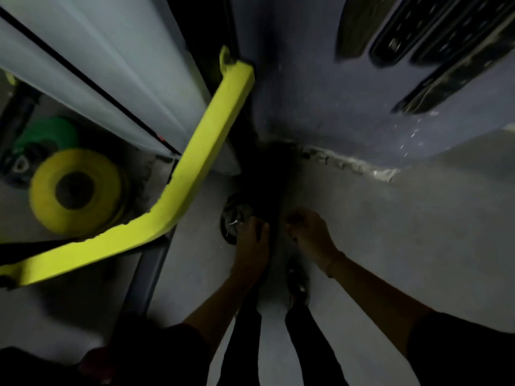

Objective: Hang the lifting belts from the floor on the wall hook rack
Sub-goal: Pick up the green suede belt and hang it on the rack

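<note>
You are reaching both arms down to the dark lifting belt (264, 188), which is lying on the floor (390, 232) against the wall (320, 107). Your left hand (250, 243) is curling its fingers round the belt's edge beside the buckle (235, 217). Your right hand (310, 235) is bending its fingers at the opposite edge, but blur is hiding whether they are gripping.

head view, steeply downward, near floor (418, 232)
</note>
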The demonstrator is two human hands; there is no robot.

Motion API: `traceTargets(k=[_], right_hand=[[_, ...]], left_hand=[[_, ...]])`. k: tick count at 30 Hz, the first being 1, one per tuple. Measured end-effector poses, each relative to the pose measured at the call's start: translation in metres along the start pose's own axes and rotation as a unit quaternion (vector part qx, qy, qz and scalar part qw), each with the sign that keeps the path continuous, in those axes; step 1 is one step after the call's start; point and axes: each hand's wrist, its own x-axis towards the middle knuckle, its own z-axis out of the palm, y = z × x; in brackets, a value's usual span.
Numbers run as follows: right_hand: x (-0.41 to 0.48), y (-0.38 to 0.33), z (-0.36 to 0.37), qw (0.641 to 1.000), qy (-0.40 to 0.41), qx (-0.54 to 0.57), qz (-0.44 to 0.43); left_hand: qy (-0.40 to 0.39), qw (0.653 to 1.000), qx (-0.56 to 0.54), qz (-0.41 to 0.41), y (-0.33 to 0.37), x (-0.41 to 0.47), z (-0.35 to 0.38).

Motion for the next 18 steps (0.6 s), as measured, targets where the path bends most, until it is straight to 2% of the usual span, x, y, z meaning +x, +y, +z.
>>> traceTargets(k=[5, 10, 16, 18], right_hand=[[0.077, 0.110, 0.060, 0.997, -0.047, -0.038, 0.047], [0.178, 0.203, 0.135, 0.996, -0.062, -0.050, 0.039], [0.267, 0.274, 0.207, 0.991, -0.113, -0.047, 0.045], [0.286, 0.287, 0.222, 0.990, -0.131, -0.043, 0.033]], left_hand=[[-0.025, 0.996, 0.016, -0.086, -0.123, 0.053, 0.042], [-0.020, 0.993, 0.062, -0.096, -0.227, 0.133, 0.071], [-0.009, 0.966, 0.210, -0.153, -0.335, 0.218, 0.082], [-0.028, 0.953, 0.272, -0.132, -0.351, 0.235, 0.082]])
